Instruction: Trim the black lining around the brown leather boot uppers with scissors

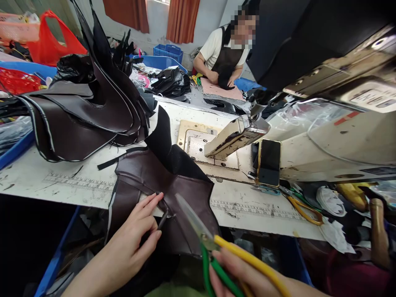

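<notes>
My left hand (140, 229) lies on a dark brown leather piece (194, 198) with black lining, its index and middle fingers stretched over a seam. Close to the thumb, a short dark strip (163, 220) sticks up; the curled fingers seem to hold the leather there, partly hidden. In my right hand (238, 268) is a pair of scissors (193, 218) with one yellow and one green handle. The blades are together and point up and left above the leather. The leather drapes over the table's front edge.
Stacked brown leather pieces (80, 123) rise at the left. A sewing machine (235, 132) stands behind, with a phone (269, 163) beside it. Orange-handled scissors (305, 210) lie at the right, near a wooden handle (379, 231). Across the table, a co-worker (227, 62) handles black material.
</notes>
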The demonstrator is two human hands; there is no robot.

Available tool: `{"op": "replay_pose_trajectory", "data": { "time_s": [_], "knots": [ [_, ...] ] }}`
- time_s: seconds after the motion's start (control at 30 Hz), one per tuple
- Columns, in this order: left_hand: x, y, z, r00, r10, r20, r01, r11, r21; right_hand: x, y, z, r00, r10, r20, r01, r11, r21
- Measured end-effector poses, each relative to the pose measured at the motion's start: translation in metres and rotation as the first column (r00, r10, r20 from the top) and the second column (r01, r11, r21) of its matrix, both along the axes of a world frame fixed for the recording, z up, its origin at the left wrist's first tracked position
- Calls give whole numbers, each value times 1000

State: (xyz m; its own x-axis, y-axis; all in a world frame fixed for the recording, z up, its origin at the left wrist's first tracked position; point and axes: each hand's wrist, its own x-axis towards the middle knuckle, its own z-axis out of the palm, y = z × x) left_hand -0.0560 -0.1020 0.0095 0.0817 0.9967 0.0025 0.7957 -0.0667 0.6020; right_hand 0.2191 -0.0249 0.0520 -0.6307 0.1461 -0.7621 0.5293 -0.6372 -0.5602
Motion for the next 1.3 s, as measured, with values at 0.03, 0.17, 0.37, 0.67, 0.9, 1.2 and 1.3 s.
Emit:
{"op": "replay_pose_trajectory", "data": {
  "time_s": [0.03,0.17,0.37,0.67,0.9,1.2,1.3],
  "knots": [
    [2,0,0,1000,9,1,-9,1000,17,-6,0,-10,1000,28,1,-28,1000,-12],
    [6,-1,0,999,38,5,-38,997,67,-15,1,-35,996,82,34,-81,996,-23],
    [7,-1,-2,999,45,-9,-44,996,75,-18,3,-35,997,68,32,-68,998,-3],
    [19,3,1,997,73,14,-74,996,44,-27,7,-37,999,44,26,-42,995,-88],
    [22,2,-1,996,70,46,-73,996,47,-31,9,-37,998,36,49,-31,995,-90],
    [25,2,-3,993,69,96,-70,998,9,-36,11,-37,1000,0,-11,-1,996,-93],
    [25,1,-6,992,79,98,-83,996,43,-41,12,-38,1000,-10,-11,8,993,-117]
  ]
}}
